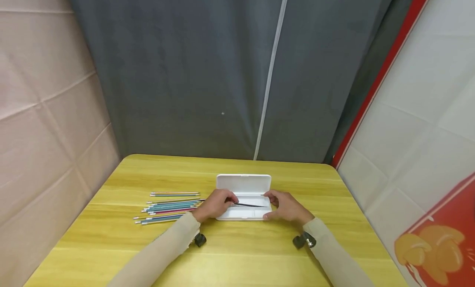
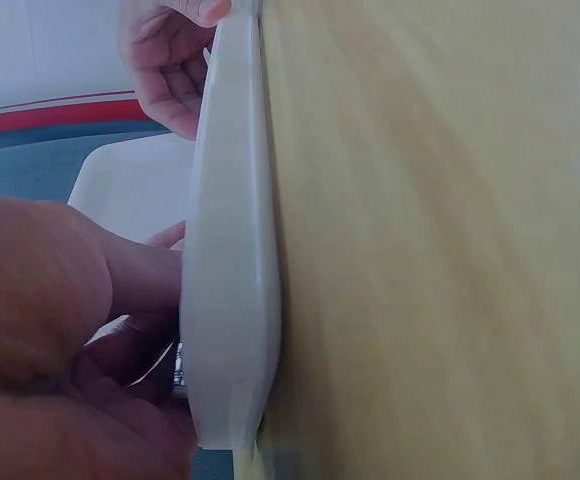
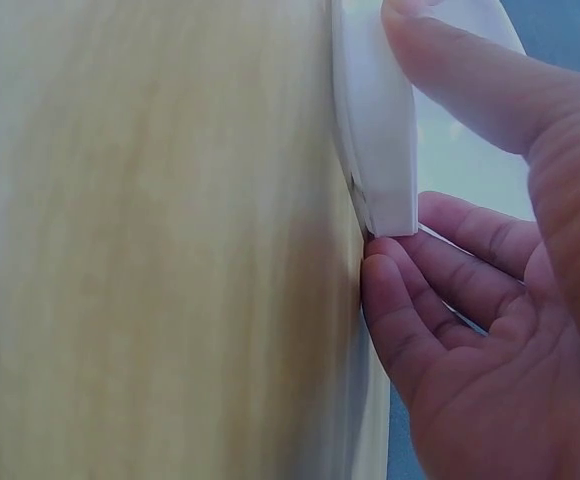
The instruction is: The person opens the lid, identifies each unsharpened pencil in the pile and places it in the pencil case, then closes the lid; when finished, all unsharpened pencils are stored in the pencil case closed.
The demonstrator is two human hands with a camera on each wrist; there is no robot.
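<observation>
Here one white pencil case [image 1: 243, 196] lies open on the yellow table [image 1: 230, 254], its lid raised at the far side, and both hands work at its tray. One dark pencil [image 1: 250, 205] lies slanted across the tray, between the two hands. The left hand [image 1: 215, 204] has its fingers curled at the left end of the case; from the head view its fingertips seem to pinch the near end of the dark pencil, though the left wrist view shows only curled fingers [image 2: 130, 290] pressed against the case's edge [image 2: 232, 250]. The right hand [image 1: 285, 206] holds the right end of the case: its thumb [image 3: 470, 75] lies along the top of the rim and its loosely bent fingers [image 3: 410, 310] tuck against the corner [image 3: 380, 150]. Left of the left hand's knuckles, a loose bundle of coloured pencils [image 1: 168, 208] lies on the table, roughly ten, too close together to count exactly.
</observation>
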